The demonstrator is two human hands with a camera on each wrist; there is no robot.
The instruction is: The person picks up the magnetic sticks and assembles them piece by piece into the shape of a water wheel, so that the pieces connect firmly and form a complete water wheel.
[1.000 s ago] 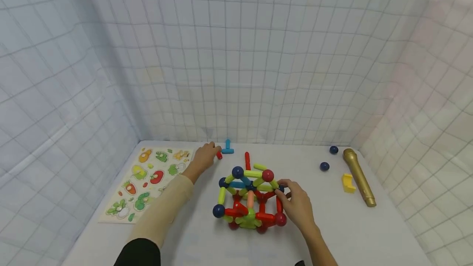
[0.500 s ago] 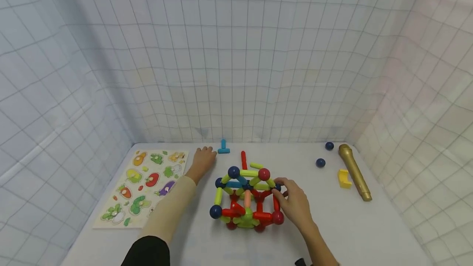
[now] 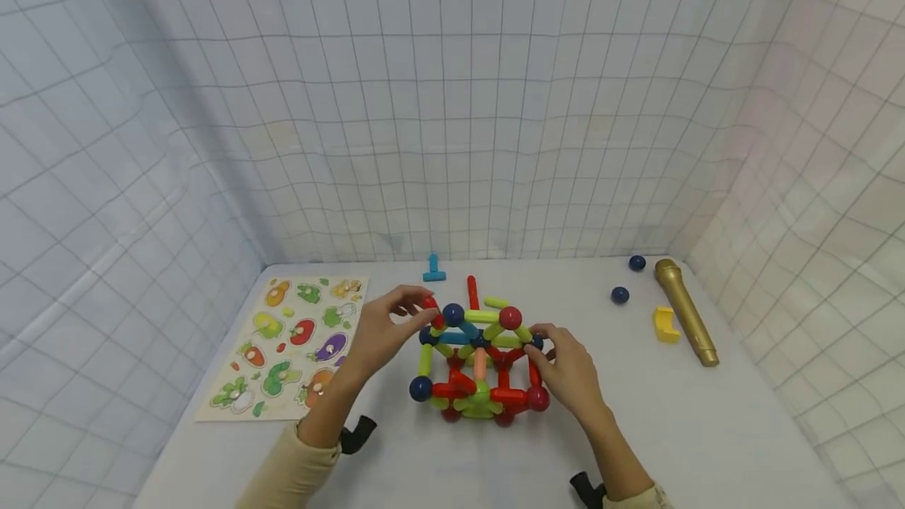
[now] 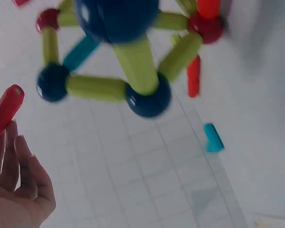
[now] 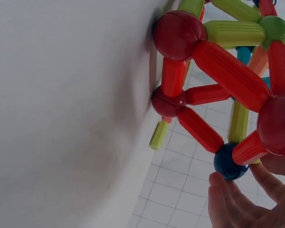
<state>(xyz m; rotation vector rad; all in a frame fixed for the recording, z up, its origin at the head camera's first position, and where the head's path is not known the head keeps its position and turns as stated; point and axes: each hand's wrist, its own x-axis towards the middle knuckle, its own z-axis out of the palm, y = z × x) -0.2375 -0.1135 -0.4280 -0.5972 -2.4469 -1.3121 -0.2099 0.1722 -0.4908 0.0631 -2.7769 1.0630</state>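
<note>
A ball-and-stick structure of coloured rods and balls stands in the middle of the white table. My left hand pinches a short red rod between thumb and fingers, beside the structure's upper left corner. In the left wrist view the rod's free end points up, apart from the nearby blue ball. My right hand grips the structure's right side at a blue ball, with fingertips and thumb around it.
Behind the structure lie a blue T-shaped pair of rods, a red rod and a yellow-green rod. A vegetable picture board is at left. Right are loose blue balls, a yellow piece and a gold microphone.
My left hand has come back from the table's far edge toward the structure, carrying the red rod. My right hand keeps its hold on the blue ball.
</note>
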